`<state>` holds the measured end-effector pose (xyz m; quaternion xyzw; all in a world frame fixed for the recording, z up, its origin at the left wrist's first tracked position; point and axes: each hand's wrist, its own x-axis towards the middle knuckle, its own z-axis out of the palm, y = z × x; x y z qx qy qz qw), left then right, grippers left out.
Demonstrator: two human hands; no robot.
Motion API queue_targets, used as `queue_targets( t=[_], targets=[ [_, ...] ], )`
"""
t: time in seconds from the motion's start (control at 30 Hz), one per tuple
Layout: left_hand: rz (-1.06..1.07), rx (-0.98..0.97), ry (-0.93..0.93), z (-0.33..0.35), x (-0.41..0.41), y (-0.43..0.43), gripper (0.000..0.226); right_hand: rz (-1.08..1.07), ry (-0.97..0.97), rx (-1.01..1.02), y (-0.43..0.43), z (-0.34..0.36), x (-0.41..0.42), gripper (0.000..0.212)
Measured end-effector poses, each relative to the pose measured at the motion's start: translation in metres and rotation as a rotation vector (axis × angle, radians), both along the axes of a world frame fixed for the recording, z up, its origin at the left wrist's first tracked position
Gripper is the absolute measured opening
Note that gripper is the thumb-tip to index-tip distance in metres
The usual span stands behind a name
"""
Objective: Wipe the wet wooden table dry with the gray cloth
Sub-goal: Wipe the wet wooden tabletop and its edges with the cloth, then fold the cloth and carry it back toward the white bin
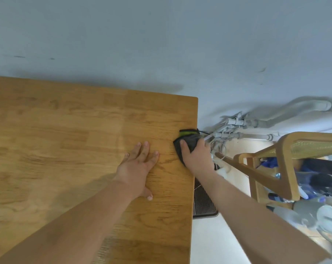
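Note:
The wooden table (66, 140) fills the left and middle of the head view, its right edge running down past the centre. A dark gray cloth (189, 142) with a green strip lies bunched at that right edge, near the far corner. My right hand (195, 157) is on top of the cloth, fingers curled over it at the table's edge. My left hand (139, 164) lies flat on the wood, fingers spread, a short way left of the cloth.
A pale wall (161, 44) runs behind the table. White pipes (247, 124) and cables sit low on the wall to the right. A wooden chair (287, 161) with a cane back stands right of the table beside assorted clutter. A dark ribbed mat (203, 204) lies on the floor.

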<state>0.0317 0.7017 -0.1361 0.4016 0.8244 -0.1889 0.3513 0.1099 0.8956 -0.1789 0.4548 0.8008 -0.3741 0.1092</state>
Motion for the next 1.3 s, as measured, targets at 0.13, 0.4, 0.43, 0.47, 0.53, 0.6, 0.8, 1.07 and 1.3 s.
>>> queue_targets(
  t=[0.13,0.4,0.43,0.47,0.53,0.6,0.8,1.07,1.3],
  targets=[
    [0.027,0.025,-0.039,0.0,0.001,-0.006,0.143,-0.045,0.069,-0.052,0.053,0.003,-0.074,0.083],
    [0.041,0.058,-0.032,-0.002,0.0,-0.011,0.143,-0.108,0.111,-0.055,0.069,-0.009,-0.1,0.077],
    [0.027,0.049,-0.025,-0.001,0.002,-0.012,0.142,-0.121,0.122,-0.083,0.064,-0.01,-0.09,0.076],
    [0.008,0.04,-0.015,0.0,0.004,-0.012,0.142,-0.134,0.135,-0.108,0.057,-0.009,-0.078,0.076],
    [-0.004,0.049,-0.011,0.002,0.002,-0.011,0.141,-0.144,0.154,-0.128,0.036,-0.006,-0.046,0.072],
    [0.032,0.094,-0.033,0.003,0.0,-0.011,0.143,-0.145,0.136,-0.115,0.007,-0.003,-0.008,0.068],
    [0.057,0.17,-0.075,0.004,0.006,-0.02,0.147,-0.142,-0.111,0.077,-0.092,0.005,0.095,0.07],
    [-0.076,0.392,-0.176,0.041,0.04,-0.112,0.084,0.101,-0.305,0.39,-0.235,0.021,0.133,0.069],
    [0.104,0.365,-0.226,0.064,0.002,-0.22,0.072,0.279,-0.208,0.336,-0.245,0.025,0.009,0.068]
  ],
)
